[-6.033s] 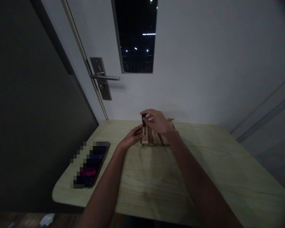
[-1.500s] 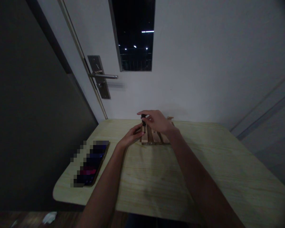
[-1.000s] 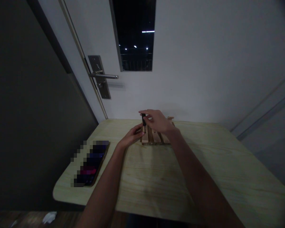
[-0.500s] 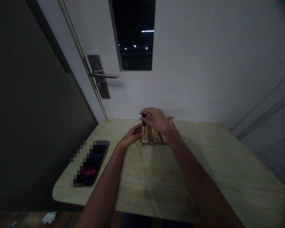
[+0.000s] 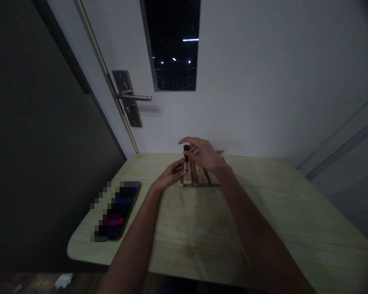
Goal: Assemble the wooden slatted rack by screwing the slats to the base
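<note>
A small wooden slatted piece (image 5: pixel 200 179) lies on the far part of the light wooden table (image 5: pixel 202 228). My right hand (image 5: pixel 204 154) pinches the black handle of a small screwdriver (image 5: pixel 186 152), held upright over the piece's left end. My left hand (image 5: pixel 171 175) rests against the left edge of the wooden piece, its fingers closed near the screwdriver's tip. Whatever sits under the tip is too small to make out.
A phone (image 5: pixel 118 210) lies on the table's left side near the edge. Behind the table stands a white door (image 5: pixel 233 81) with a metal lever handle (image 5: pixel 131 98) and a dark window. A crumpled scrap (image 5: pixel 63 281) lies on the floor at lower left.
My right hand's fingers have shifted slightly around the screwdriver handle, turning it in place. My left hand and the wooden piece have stayed put.
</note>
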The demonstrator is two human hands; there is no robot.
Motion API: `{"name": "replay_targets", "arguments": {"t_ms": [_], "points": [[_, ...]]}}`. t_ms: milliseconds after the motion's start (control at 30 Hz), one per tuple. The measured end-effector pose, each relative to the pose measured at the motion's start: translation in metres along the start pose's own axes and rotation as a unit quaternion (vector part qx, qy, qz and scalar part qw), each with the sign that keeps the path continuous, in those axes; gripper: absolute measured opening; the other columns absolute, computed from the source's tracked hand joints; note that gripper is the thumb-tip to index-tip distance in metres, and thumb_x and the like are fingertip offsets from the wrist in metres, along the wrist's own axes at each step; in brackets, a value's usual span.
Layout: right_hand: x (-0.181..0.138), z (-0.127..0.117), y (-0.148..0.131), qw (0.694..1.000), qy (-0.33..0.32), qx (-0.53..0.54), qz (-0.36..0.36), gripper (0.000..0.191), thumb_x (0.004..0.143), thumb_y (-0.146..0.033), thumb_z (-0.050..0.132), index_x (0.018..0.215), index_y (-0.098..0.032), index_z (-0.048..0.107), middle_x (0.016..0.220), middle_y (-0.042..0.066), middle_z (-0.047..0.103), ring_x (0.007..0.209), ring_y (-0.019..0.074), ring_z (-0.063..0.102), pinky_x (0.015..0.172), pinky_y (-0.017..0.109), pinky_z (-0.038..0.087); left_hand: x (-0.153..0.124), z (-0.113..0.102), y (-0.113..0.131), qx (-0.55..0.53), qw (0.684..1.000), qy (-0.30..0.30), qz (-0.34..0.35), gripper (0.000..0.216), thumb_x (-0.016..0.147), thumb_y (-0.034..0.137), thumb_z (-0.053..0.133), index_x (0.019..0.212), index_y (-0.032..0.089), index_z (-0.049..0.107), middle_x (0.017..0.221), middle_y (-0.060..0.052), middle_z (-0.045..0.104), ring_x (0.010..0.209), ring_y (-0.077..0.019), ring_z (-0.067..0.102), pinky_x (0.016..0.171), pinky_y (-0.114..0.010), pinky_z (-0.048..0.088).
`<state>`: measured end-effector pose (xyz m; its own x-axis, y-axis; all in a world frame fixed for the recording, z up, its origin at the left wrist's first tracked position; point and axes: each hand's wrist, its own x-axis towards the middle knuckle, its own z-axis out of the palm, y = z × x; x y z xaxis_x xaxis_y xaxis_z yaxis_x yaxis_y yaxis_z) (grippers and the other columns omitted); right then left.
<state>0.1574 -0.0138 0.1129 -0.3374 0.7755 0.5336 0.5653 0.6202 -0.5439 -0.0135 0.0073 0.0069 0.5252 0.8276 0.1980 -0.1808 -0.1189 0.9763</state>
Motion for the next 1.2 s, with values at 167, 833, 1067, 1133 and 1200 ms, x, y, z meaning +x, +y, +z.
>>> {"name": "replay_targets", "arguments": {"t_ms": [167, 833, 1067, 1133, 1200], "points": [[0.0, 0.001, 0.002, 1.0, 0.005, -0.019, -0.006, 0.018, 0.079, -0.019, 0.061, 0.096, -0.022, 0.067, 0.088, 0.002, 0.064, 0.072, 0.0116, 0.058, 0.072, 0.026, 0.049, 0.0, 0.001, 0.001, 0.013, 1.0, 0.005, 0.001, 0.059, 0.069, 0.034, 0.074, 0.121, 0.015, 0.055, 0.134, -0.014, 0.051, 0.124, -0.0296, 0.046, 0.106, -0.043, 0.032], [0.0, -0.003, 0.001, 1.0, -0.002, -0.014, -0.017, 0.016, 0.079, -0.018, 0.058, 0.093, -0.021, 0.065, 0.084, 0.001, 0.065, 0.072, 0.0116, 0.059, 0.069, 0.025, 0.049, 0.004, -0.009, -0.016, 0.004, 0.998, -0.053, 0.026, 0.072, 0.062, 0.019, 0.075, 0.128, 0.018, 0.048, 0.135, -0.015, 0.048, 0.128, -0.0303, 0.042, 0.109, -0.046, 0.029], [0.0, -0.004, 0.0, 1.0, -0.002, -0.029, -0.006, 0.009, 0.078, -0.022, 0.062, 0.086, -0.02, 0.065, 0.082, 0.002, 0.064, 0.071, 0.0123, 0.058, 0.068, 0.026, 0.048, 0.005, -0.013, -0.027, 0.05, 0.996, -0.049, 0.047, 0.079, 0.061, 0.021, 0.076, 0.133, 0.02, 0.043, 0.142, -0.015, 0.039, 0.131, -0.0306, 0.038, 0.11, -0.048, 0.028], [0.0, -0.004, 0.0, 0.999, 0.0, -0.034, 0.0, 0.011, 0.08, -0.021, 0.06, 0.089, -0.019, 0.066, 0.087, 0.003, 0.065, 0.071, 0.0121, 0.059, 0.069, 0.026, 0.048, 0.003, -0.012, -0.023, 0.051, 0.996, -0.039, 0.053, 0.074, 0.064, 0.021, 0.073, 0.132, 0.022, 0.044, 0.147, -0.013, 0.031, 0.134, -0.0298, 0.033, 0.111, -0.046, 0.027], [-0.001, -0.003, 0.0, 0.999, 0.001, -0.035, 0.003, 0.013, 0.082, -0.019, 0.057, 0.092, -0.019, 0.066, 0.091, 0.005, 0.066, 0.071, 0.0119, 0.059, 0.071, 0.027, 0.049, 0.001, -0.009, -0.016, 0.058, 0.997, -0.028, 0.054, 0.065, 0.066, 0.019, 0.068, 0.128, 0.025, 0.049, 0.152, -0.008, 0.018, 0.138, -0.0289, 0.025, 0.112, -0.044, 0.026]]}}
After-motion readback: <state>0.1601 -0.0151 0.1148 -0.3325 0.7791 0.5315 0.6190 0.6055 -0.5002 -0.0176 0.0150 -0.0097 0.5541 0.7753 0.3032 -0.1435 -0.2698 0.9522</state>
